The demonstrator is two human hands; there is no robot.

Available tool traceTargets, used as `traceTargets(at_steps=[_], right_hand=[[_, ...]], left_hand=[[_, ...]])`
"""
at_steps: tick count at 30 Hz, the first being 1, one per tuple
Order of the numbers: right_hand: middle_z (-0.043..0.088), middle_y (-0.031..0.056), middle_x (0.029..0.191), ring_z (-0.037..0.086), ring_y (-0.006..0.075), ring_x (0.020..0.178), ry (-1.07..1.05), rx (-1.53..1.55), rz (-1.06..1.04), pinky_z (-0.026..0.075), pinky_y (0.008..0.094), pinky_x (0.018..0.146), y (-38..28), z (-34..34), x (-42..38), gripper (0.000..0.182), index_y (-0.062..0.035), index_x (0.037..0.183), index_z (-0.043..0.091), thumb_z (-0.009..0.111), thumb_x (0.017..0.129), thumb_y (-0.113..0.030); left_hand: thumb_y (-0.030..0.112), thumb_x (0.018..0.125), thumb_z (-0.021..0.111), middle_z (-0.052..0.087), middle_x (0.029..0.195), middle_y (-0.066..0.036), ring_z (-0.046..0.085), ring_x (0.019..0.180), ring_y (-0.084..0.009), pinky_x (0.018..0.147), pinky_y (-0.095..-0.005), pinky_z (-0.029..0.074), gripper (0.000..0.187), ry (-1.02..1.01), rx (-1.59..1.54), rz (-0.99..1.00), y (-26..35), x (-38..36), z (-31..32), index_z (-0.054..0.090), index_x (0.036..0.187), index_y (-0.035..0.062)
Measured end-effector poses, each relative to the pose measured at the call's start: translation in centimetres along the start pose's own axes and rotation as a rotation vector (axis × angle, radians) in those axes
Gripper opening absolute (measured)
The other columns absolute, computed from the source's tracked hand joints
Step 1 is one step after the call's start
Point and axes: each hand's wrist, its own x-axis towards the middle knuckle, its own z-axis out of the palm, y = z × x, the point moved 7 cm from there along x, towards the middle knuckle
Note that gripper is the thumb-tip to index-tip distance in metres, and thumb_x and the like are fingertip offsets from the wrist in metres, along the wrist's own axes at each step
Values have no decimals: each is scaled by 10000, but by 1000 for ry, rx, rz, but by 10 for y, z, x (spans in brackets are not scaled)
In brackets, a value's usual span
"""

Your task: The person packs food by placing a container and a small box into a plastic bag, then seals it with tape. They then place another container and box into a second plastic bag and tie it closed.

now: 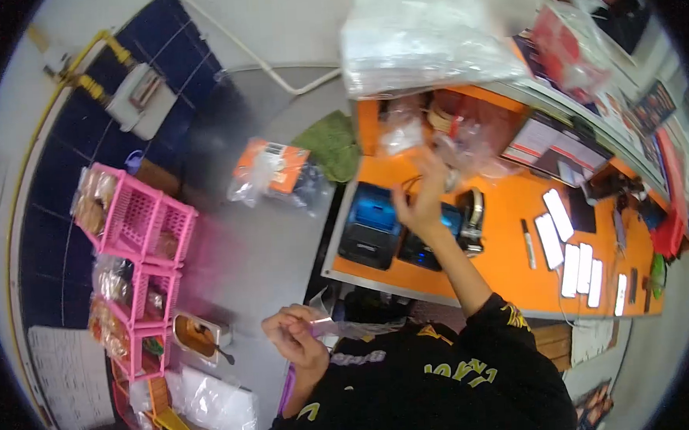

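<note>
The left hand [295, 336] pinches a small clear plastic bag [349, 328] — its long axis runs sideways toward the black sleeve. The right hand [425, 199] grips crumpled clear plastic [465, 142] above the orange counter [510, 261] — its contents are hard to make out. A pink basket rack [147, 249] stands well apart.

Pink baskets [140, 249] beside orange counter [510, 245]

Printer [370, 225] on counter [510, 261], beside phones [572, 254]
</note>
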Motion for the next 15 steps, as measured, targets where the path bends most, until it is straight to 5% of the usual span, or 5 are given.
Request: traceTargets(at_steps=[5, 10, 12, 15], right_hand=[[442, 211, 1205, 407, 358, 1113, -514, 178, -49, 314, 449, 929, -58, 191, 16, 623, -25, 1236, 405, 617, 653, -74], [487, 166, 1114, 450, 328, 999, -575, -83, -44, 289, 465, 899, -66, 291, 5, 600, -56, 1235, 424, 627, 679, -150], [573, 173, 928, 504, 278, 945, -541, -160, 110, 303, 481, 885, -50, 303, 10, 334, -36, 1063, 544, 567, 745, -135], [584, 185, 963, 523, 274, 978, -541, 48, 274, 355, 426, 869, -34, 298, 21, 339, -38, 1073, 562, 540, 736, -65]], left_hand=[[253, 946, 390, 365, 775, -82, 477, 639, -157, 523, -289, 484, 223, 152, 21, -112, -13, -5, -43, 290, 953, 54], [255, 945, 387, 365, 798, -74, 466, 645, -159, 555, -299, 498, 235, 222, 51, -110, -22, -7, -82, 296, 1019, 52], [235, 945, 380, 369, 804, -72, 470, 661, -163, 613, -307, 490, 222, 302, 177, -162, -26, -6, -99, 322, 1037, 42], [209, 928, 384, 405, 855, -90, 455, 731, -158, 618, -285, 439, 205, 332, 356, -312, -20, 0, -113, 367, 1028, 30]])
